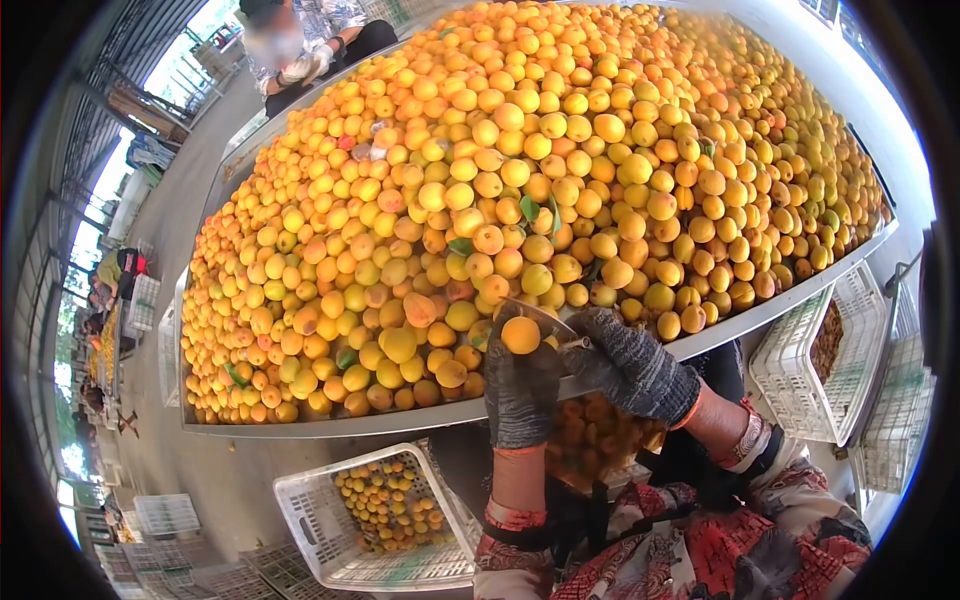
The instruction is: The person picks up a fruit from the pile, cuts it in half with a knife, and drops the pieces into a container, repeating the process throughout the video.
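Note:
My left hand (522, 395), in a dark grey knit glove, holds an orange-yellow apricot (520, 335) upright at the near edge of the heap. Close beside it on the right, my right hand (640, 368) wears a matching glove, its fingers closed around a small thin tool (574, 343) with a metallic end pointing toward the apricot. The exact kind of tool I cannot tell. Beyond both hands, a large mound of apricots (400, 230) fills a metal-rimmed table (330, 428), with a few green leaves (530, 208) among the fruit.
A white plastic crate (305, 500) partly filled with apricots stands on the floor at lower left. More apricots (595, 440) lie below my forearms. Another white crate (800, 385) is at right. Across the table sits a person (300, 65); others are at far left.

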Motion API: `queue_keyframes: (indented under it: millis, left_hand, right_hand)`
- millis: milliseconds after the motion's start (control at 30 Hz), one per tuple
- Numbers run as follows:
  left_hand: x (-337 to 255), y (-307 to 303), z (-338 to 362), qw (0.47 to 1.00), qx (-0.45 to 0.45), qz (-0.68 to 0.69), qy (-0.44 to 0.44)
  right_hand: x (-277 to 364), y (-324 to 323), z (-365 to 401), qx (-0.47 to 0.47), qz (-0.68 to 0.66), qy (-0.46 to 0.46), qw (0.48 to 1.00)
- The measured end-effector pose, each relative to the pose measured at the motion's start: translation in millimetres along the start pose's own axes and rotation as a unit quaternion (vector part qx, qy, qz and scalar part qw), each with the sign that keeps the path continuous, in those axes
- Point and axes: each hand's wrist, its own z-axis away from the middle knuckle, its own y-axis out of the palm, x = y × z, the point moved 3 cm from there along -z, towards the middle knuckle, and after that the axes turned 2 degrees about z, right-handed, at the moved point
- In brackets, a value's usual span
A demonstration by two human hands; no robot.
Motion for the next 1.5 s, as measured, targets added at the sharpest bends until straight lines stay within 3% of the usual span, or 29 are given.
queue_keyframes:
  millis: [133, 200, 300, 433, 500, 533, 567, 600, 633, 667, 700, 833, 900, 933, 1000, 1033, 1100, 1133, 1200, 1233, 1267, 1300, 1333, 1400, 1433, 1500]
  left_hand:
    - [1, -9, 0, 1.000, -0.004, 0.014, -0.024]
    - [-1, -9, 1, 0.996, 0.049, -0.079, 0.012]
    - [1, -18, 6, 0.997, -0.004, -0.075, 0.004]
    - [-1, -4, 7, 0.999, 0.007, -0.050, 0.007]
    - [-1, -8, 4, 0.955, 0.018, -0.259, 0.141]
    - [-2, -14, 1, 0.955, 0.018, -0.259, 0.141]
    - [-9, -13, 0, 0.851, 0.053, -0.455, 0.258]
    - [-10, -9, 2, 0.691, 0.084, -0.621, 0.359]
    - [-12, -3, 4, 0.692, 0.084, -0.621, 0.360]
    - [-12, -4, 5, 0.886, 0.063, -0.401, 0.224]
    - [-6, -3, 6, 0.987, 0.037, -0.139, 0.065]
    - [-5, 0, 9, 0.991, -0.006, -0.125, 0.046]
    - [-5, -3, 7, 0.970, 0.027, -0.226, 0.081]
    - [-6, -2, 6, 0.971, 0.029, -0.224, 0.082]
    - [-12, 5, 4, 0.944, 0.055, -0.304, 0.117]
    - [-15, 13, 7, 0.944, 0.056, -0.304, 0.117]
    - [-19, 28, 16, 0.983, 0.029, -0.180, 0.034]
    - [-16, 20, 14, 0.983, 0.030, -0.180, 0.035]
    - [-10, -4, 9, 0.914, 0.036, -0.381, 0.134]
    - [-9, -6, 6, 0.914, 0.035, -0.381, 0.136]
    - [-12, 0, 6, 0.785, 0.050, -0.551, 0.278]
    - [-12, 8, 9, 0.604, 0.062, -0.685, 0.403]
    - [-10, 10, 9, 0.604, 0.061, -0.685, 0.403]
    - [-7, 3, 11, 0.832, 0.027, -0.486, 0.267]
    - [-6, -2, 8, 0.832, 0.028, -0.486, 0.267]
    - [5, -23, -4, 0.957, -0.017, -0.266, 0.116]
  right_hand:
    - [1, 4, 5, -0.013, -0.089, 0.004, 0.996]
    - [4, 4, 7, -0.006, 0.049, -0.038, 0.998]
    - [2, 8, 9, 0.009, 0.021, -0.009, 1.000]
    - [-7, 19, 18, 0.013, 0.059, 0.012, 0.998]
    - [3, 15, 18, 0.005, 0.100, -0.026, 0.995]
    - [3, 17, 17, 0.005, 0.100, -0.026, 0.995]
    - [4, 19, 15, -0.021, 0.084, -0.039, 0.995]
    - [4, 21, 14, -0.047, 0.069, -0.052, 0.995]
    - [4, 22, 13, -0.047, 0.070, -0.052, 0.995]
    - [4, 24, 12, -0.048, 0.086, -0.062, 0.993]
    - [5, 25, 11, -0.051, 0.103, -0.073, 0.991]
    - [25, 16, -2, 0.023, 0.037, 0.018, 0.999]
    - [23, 16, -4, 0.034, -0.038, 0.100, 0.994]
    - [21, 14, -4, 0.033, -0.035, 0.100, 0.994]
    - [21, 11, -2, 0.010, 0.002, -0.014, 1.000]
    - [21, 4, -3, 0.009, 0.002, -0.014, 1.000]
    - [23, -8, -9, 0.089, 0.001, -0.014, 0.996]
    - [22, -7, -9, 0.088, 0.002, -0.015, 0.996]
    - [17, 1, -9, 0.082, -0.004, 0.047, 0.996]
    - [18, 9, -7, 0.082, -0.004, 0.046, 0.996]
    - [21, 18, -4, 0.057, 0.027, 0.036, 0.997]
    - [24, 23, -2, 0.032, 0.059, 0.026, 0.997]
    - [24, 24, -1, 0.033, 0.058, 0.024, 0.997]
    - [24, 28, 7, 0.064, 0.005, 0.071, 0.995]
    - [20, 26, 8, 0.063, 0.005, 0.071, 0.995]
    - [17, 17, 7, 0.031, 0.172, -0.123, 0.977]
